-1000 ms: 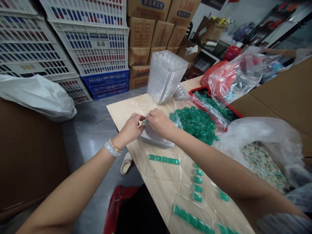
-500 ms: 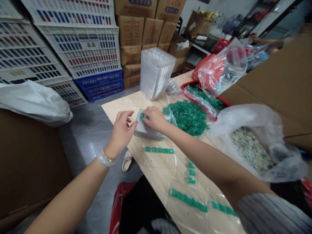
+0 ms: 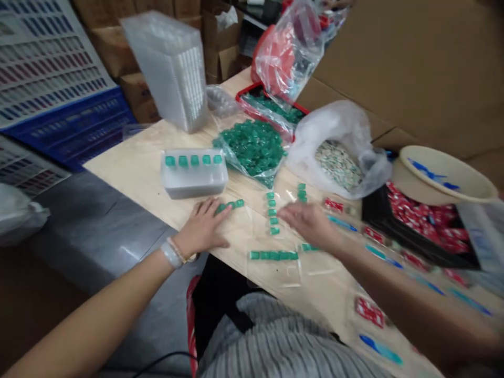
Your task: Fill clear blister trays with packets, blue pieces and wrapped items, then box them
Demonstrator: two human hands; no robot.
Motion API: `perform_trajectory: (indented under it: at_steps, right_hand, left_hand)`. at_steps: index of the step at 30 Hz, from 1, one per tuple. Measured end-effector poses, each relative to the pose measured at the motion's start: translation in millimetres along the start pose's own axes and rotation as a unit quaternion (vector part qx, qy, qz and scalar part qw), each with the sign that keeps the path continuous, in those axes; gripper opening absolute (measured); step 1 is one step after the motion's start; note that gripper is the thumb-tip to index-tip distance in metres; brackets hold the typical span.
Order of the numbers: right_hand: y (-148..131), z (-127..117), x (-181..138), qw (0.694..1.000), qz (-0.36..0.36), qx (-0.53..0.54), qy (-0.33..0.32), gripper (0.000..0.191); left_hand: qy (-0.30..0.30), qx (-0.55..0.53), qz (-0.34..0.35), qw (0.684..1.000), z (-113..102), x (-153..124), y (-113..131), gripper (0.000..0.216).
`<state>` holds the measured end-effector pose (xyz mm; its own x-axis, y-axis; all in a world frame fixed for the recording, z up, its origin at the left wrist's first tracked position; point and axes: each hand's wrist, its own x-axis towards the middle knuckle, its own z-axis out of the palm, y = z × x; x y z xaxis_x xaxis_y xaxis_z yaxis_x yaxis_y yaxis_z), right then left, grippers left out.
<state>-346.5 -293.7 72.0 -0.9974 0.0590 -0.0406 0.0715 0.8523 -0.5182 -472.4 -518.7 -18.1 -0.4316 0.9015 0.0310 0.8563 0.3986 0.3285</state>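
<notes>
Now the left hand (image 3: 202, 228) lies flat on the counter (image 3: 134, 168), fingers spread, their tips touching a short strip of green tiles (image 3: 230, 206). The blurred right hand (image 3: 311, 226) hovers open just beside a column of green tiles (image 3: 271, 212). This looks like gathering strips; lifting one calls for a pinch at its edge.

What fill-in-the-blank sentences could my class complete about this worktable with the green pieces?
The clear box carries ___ green pieces on top.
The left hand lies flat on the table, palm ___.
The bracelet sits on the ___ wrist.
The pieces in the black tray are ___.
Missing words: five; down; left; red.
</notes>
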Motion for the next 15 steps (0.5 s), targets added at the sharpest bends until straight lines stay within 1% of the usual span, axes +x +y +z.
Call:
perform_trajectory:
  at_steps: [2, 3, 5, 7, 8, 9, 10, 12, 15]
  right_hand:
    - [12.5, 18.0, -66.8, 0.999, 0.019, -0.010, -0.050, 0.027]
    - [14.9, 30.5, -92.8, 0.997, 0.018, -0.034, -0.065, 0.028]
    - [14.3, 56.8, -126.7, 0.992, 0.019, -0.103, -0.071, 0.043]
    - [10.7, 79.2, -140.7, 0.983, 0.019, -0.169, -0.065, 0.063]
    - [9.0, 88.0, -143.5, 0.979, 0.018, -0.194, -0.061, 0.070]
    - [7.9, 95.4, -145.4, 0.975, 0.014, -0.214, -0.055, 0.072]
    - [7.5, 101.7, -147.3, 0.972, 0.008, -0.231, -0.044, 0.069]
    - [9.0, 111.6, -152.8, 0.967, -0.010, -0.254, -0.012, 0.056]
    - [14.4, 121.2, -163.2, 0.961, -0.053, -0.265, 0.048, 0.042]
  left_hand:
    - [-0.016, 0.030, 0.010, 0.999, 2.4, -4.5, 3.8, 0.074]
    - [-0.018, 0.043, 0.017, 0.999, 3.0, -9.2, 7.1, 0.073]
    - [-0.016, 0.067, 0.029, 0.997, 4.6, -21.3, 15.7, 0.079]
    - [-0.013, 0.091, 0.040, 0.995, 7.4, -33.7, 25.0, 0.085]
    - [-0.013, 0.102, 0.044, 0.994, 8.9, -39.1, 29.4, 0.083]
    - [-0.013, 0.113, 0.046, 0.992, 10.3, -43.9, 33.3, 0.076]
    - [-0.011, 0.123, 0.046, 0.991, 11.3, -47.9, 36.6, 0.068]
    - [-0.002, 0.138, 0.039, 0.990, 11.8, -53.9, 40.7, 0.055]
    - [0.021, 0.151, 0.026, 0.988, 9.4, -59.5, 42.9, 0.049]
